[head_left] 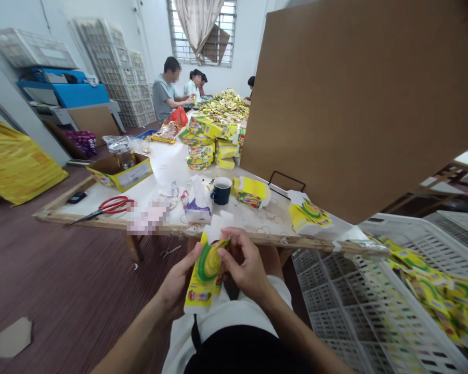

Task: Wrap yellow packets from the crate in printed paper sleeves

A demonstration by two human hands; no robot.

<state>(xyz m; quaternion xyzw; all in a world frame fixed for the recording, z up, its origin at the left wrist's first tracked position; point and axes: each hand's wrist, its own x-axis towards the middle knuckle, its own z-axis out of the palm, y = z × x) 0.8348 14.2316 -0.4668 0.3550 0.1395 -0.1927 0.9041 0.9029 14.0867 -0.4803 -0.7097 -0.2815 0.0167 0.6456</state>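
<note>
A yellow printed carton (198, 283) with a green circle and a raised white flap is held upright above my lap, near the table's front edge. My left hand (176, 284) grips its left side, thumb on the front. My right hand (246, 266) is closed at the upper right of the carton, thumb and fingers pinching a small yellow piece by its opening; whether that piece is a packet or part of the carton is hard to tell. The palm side of the left hand is hidden behind the carton.
On the table (253, 224) are red-handled scissors (117, 204), a tissue pack (198, 208), a dark mug (221, 191) and stacked yellow cartons (200, 150). A large cardboard sheet (335, 104) rises at right, above a white crate (359, 311) of cartons. People sit beyond a packet pile (228, 106).
</note>
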